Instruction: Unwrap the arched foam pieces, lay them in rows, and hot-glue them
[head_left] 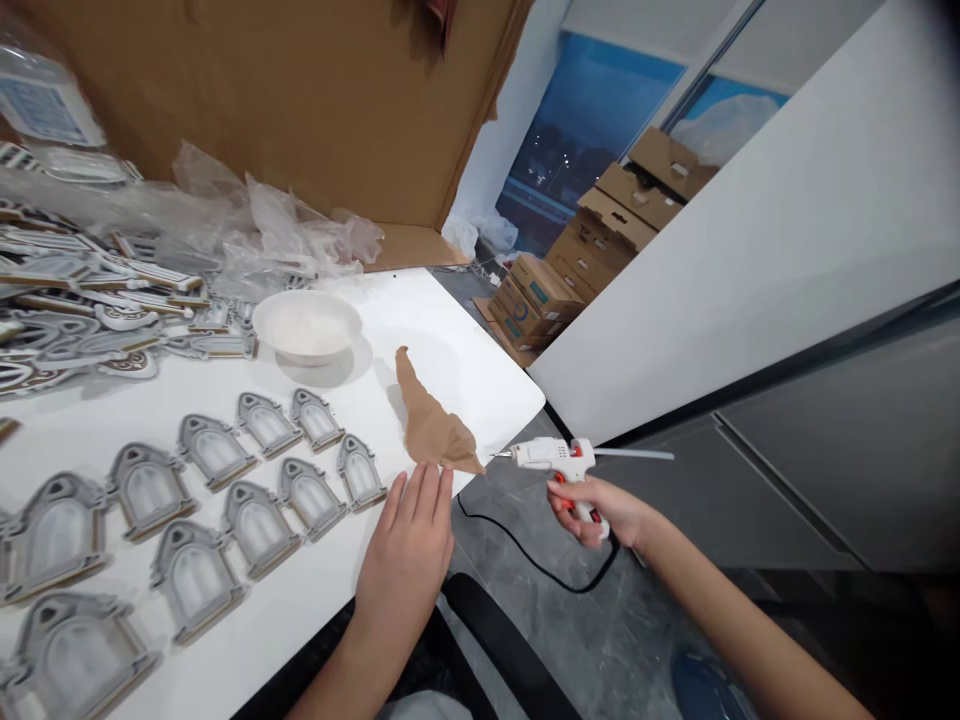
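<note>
In my right hand is a white hot glue gun, held by its handle with fingers around the orange trigger. A glue stick pokes out of its back end. Its nozzle points left, close to the lower tip of a torn piece of brown paper on the table. My left hand lies flat at the table edge, fingers stretched out, fingertips on the paper's lower edge. Several small grey-and-white arched window pieces lie in rows to the left of that hand.
A white bowl stands behind the window pieces on the white table. Ornate cut pieces and plastic wrap are heaped at the left. Cardboard boxes stand on the floor beyond. The gun's black cord hangs below the table edge.
</note>
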